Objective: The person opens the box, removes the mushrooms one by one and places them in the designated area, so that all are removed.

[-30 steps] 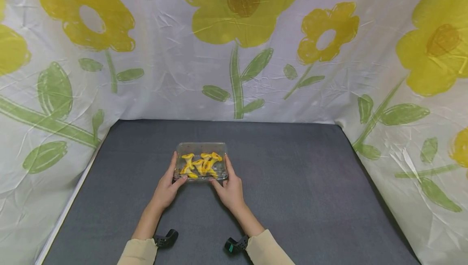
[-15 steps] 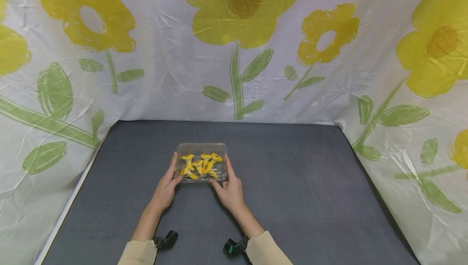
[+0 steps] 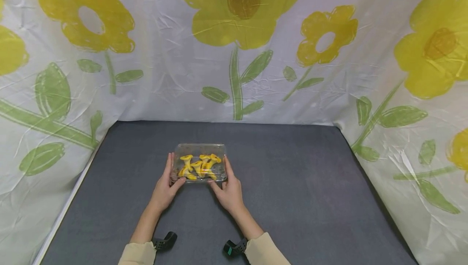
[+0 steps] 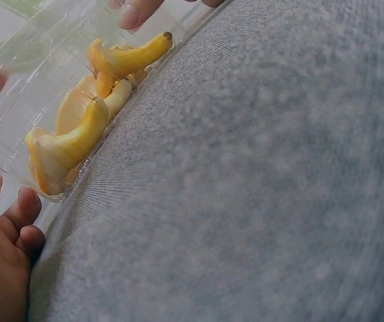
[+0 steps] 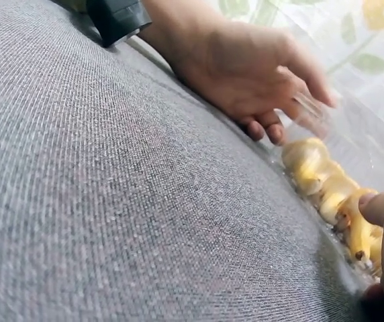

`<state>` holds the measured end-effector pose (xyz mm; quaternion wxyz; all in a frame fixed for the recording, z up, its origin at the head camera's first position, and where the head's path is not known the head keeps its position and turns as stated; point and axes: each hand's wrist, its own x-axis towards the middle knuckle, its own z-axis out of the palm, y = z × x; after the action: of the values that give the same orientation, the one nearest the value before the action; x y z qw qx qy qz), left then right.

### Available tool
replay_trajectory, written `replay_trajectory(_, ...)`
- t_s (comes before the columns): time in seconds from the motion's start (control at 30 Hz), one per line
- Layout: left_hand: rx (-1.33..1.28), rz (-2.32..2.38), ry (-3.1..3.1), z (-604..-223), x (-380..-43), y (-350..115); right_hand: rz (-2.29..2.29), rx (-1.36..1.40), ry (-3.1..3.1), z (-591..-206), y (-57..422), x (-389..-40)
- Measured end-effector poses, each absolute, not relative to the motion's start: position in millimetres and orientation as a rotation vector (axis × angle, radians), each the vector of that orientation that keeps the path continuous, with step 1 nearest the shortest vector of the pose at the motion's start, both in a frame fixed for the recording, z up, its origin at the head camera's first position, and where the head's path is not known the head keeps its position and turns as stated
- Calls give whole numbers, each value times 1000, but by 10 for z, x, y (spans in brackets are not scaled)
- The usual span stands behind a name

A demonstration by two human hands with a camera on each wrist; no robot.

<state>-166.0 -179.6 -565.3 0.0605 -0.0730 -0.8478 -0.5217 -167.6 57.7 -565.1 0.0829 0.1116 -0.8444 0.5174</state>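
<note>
A clear plastic clamshell box (image 3: 199,148) holds several yellow, trumpet-shaped mushrooms (image 3: 197,166) with pale stems. It sits low over the dark cloth between both hands. My left hand (image 3: 162,194) holds its left side, thumb across the near left corner and fingers along the side wall. My right hand (image 3: 232,194) grips the right side, its thumb at the near right edge. In the right wrist view, the left hand (image 5: 239,74) has its last fingers curled beside the wall. The mushrooms (image 4: 71,144) lie inside the box in the left wrist view.
A dark grey cloth (image 3: 292,183) covers the table. White fabric (image 3: 164,82) printed with yellow flowers hangs at the back and both sides. Each wrist wears a black camera band, one on the left (image 3: 166,240) and one on the right (image 3: 235,247).
The left fingers have shifted slightly outward along the box's side; the left thumb drew back from the near corner and then returned. The box and right hand stay nearly where they were.
</note>
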Motion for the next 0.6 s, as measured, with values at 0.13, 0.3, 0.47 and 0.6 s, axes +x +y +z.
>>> replay_trajectory(0.13,-144,-1533,-2626,-5631,-1657,-1783,1589,375,-2479,-5659,588,-1672)
replay_trajectory(0.3,-105,-1517,-2663,-5629,-1673,-1790,1632,411,-2388,-5672,611,-1671)
replay_trajectory(0.47,-128,-1504,-2655,-5653,-1674,-1795,1646,423,-2330,-5695,625,-1679)
replay_trajectory(0.6,-147,-1501,-2647,-5671,-1672,-1797,1738,404,-2232,-5718,622,-1677)
